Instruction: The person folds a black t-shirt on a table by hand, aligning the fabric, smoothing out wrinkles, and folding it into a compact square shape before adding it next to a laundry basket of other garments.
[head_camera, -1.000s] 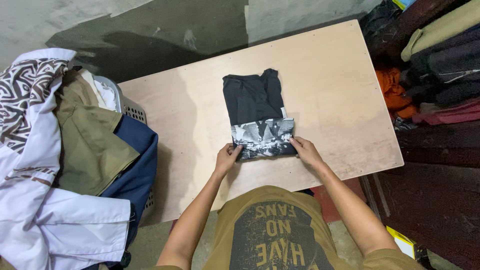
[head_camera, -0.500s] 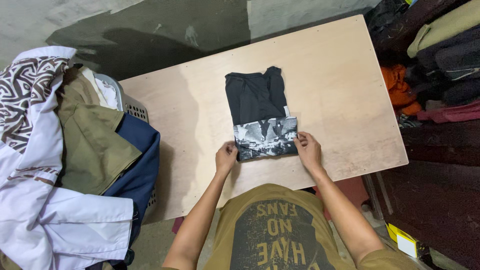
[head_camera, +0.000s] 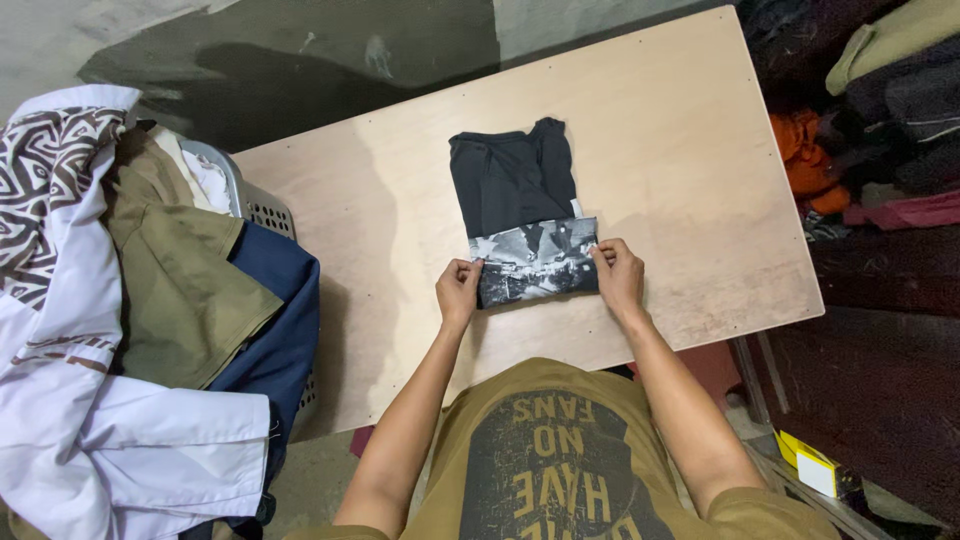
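Black shirt pinched at both near corners

Black folded T-shirt (head_camera: 520, 215) lies mid-table on the plywood tabletop (head_camera: 680, 200), its long axis running near to far. The left hand (head_camera: 458, 288) and right hand (head_camera: 617, 273) each pinch one side of the printed near fold; the rest of the shirt lies beyond both hands, equally close.

Matt cloth shirt (head_camera: 515, 195), smooth plywood table (head_camera: 690, 180)

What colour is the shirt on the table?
Black shirt, grey-white picture on the folded part; head view.
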